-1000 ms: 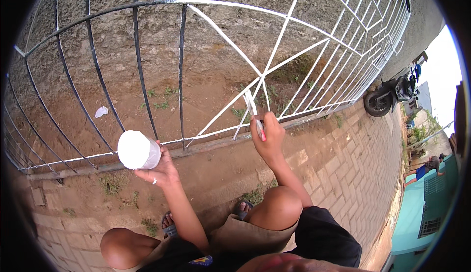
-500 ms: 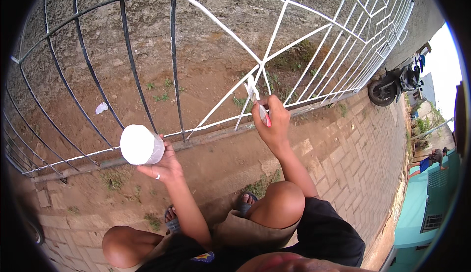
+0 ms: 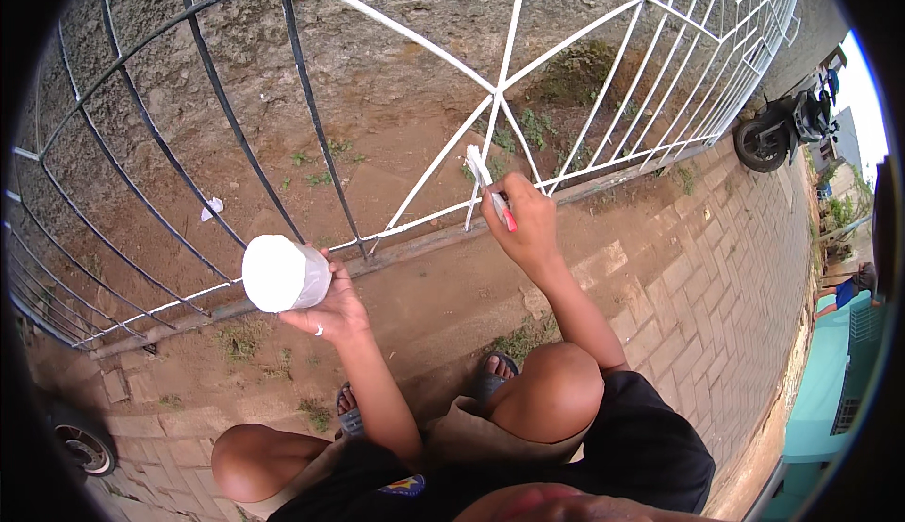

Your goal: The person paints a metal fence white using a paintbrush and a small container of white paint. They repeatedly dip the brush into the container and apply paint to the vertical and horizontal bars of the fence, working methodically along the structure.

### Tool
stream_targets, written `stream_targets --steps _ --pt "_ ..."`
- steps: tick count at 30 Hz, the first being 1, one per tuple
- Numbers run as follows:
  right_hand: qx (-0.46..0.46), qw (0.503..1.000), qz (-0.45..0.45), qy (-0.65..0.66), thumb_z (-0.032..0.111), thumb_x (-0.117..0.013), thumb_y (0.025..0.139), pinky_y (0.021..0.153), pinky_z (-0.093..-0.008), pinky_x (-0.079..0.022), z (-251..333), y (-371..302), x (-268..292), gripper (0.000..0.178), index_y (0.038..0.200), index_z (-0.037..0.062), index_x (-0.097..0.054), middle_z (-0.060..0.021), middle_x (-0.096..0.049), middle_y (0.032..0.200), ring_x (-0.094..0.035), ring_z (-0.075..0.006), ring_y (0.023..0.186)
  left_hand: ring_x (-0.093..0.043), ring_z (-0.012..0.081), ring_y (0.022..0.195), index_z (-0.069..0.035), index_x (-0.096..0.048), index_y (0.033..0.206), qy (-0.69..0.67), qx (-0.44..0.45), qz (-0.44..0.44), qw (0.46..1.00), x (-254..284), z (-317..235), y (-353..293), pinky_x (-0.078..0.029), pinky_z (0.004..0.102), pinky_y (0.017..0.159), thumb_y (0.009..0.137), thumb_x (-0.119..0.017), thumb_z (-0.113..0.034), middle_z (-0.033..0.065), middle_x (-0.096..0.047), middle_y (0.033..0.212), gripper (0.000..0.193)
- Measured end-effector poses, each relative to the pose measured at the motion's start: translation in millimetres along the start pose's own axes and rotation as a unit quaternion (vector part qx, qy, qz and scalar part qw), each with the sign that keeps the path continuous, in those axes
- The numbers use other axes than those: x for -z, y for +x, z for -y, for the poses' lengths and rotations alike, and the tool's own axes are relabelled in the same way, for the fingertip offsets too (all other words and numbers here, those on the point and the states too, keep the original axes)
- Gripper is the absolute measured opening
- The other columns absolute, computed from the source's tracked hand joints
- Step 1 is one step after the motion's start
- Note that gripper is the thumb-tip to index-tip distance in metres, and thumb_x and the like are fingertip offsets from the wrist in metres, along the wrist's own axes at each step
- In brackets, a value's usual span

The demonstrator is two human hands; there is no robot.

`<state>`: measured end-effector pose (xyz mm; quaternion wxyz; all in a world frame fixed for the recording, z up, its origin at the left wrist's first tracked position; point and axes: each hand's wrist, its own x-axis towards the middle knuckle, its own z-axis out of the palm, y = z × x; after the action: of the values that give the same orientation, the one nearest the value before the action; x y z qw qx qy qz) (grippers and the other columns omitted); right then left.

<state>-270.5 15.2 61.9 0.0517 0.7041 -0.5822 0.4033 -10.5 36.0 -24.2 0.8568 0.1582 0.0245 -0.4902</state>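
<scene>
A metal fence point(image 3: 391, 24) stands before me, its bars white on the right and mostly black on the left. My right hand point(image 3: 526, 225) is closed round the handle of a paintbrush point(image 3: 478, 166), whose white-coated bristles point up. The brush tip is just below the spot where several white bars cross, at or close to a short bar; contact is hard to judge. Lower left, my left hand point(image 3: 337, 307) grips a round white tub point(image 3: 275, 273) from below and the side. White fills its visible face; whether this is paint or a lid I cannot tell.
Bare soil and a rough wall point(image 3: 396, 70) lie behind the fence. Brick paving point(image 3: 698, 268) runs along the right. A motorcycle point(image 3: 778, 136) is parked at the far right, a wheel point(image 3: 83, 442) shows lower left, and a person point(image 3: 848, 286) is in the distance.
The brush and right hand have moved down, away from the bar crossing. My view has shifted slightly, bringing more of the lower-left wheel into sight. The left hand still holds the tub.
</scene>
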Motion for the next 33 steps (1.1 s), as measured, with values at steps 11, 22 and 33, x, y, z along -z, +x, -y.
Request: stream_targets --steps 11,22,33 --pt "0.013 0.938 -0.328 0.110 0.000 -0.076 0.084 0.058 -0.0288 -0.051 -28 48 71 0.014 0.090 0.0015 -0.064 -0.0134 -0.068 0.085 -0.066 -0.0186 0.069 -0.058 0.0360 0.102 -0.005 -0.044 0.141 0.014 0.021 0.050 0.998 8 11 -4 -0.052 0.0371 0.073 0.086 -0.054 -0.053 0.0216 -0.057 0.123 0.074" --pt "-0.045 0.964 -0.257 0.053 0.003 -0.078 0.080 0.056 -0.0315 -0.048 -97 -45 -1 0.017 0.087 0.0038 -0.063 -0.0093 -0.066 0.082 -0.064 -0.0244 0.067 -0.057 0.0373 0.102 -0.003 -0.043 0.141 0.017 0.045 0.087 0.995 -1 21 -10 -0.051 0.0387 0.074 0.086 -0.052 -0.050 0.0251 -0.055 0.124 0.073" --pt "0.081 0.966 -0.246 -0.002 -0.002 -0.079 0.076 0.058 -0.0337 -0.049 -77 -46 -26 0.020 0.087 0.0053 -0.064 -0.0088 -0.067 0.088 -0.066 -0.0245 0.073 -0.057 0.0364 0.102 -0.003 -0.043 0.140 0.033 0.045 0.099 0.993 2 14 -13 -0.051 0.0375 0.073 0.086 -0.056 -0.052 0.0247 -0.055 0.123 0.074"
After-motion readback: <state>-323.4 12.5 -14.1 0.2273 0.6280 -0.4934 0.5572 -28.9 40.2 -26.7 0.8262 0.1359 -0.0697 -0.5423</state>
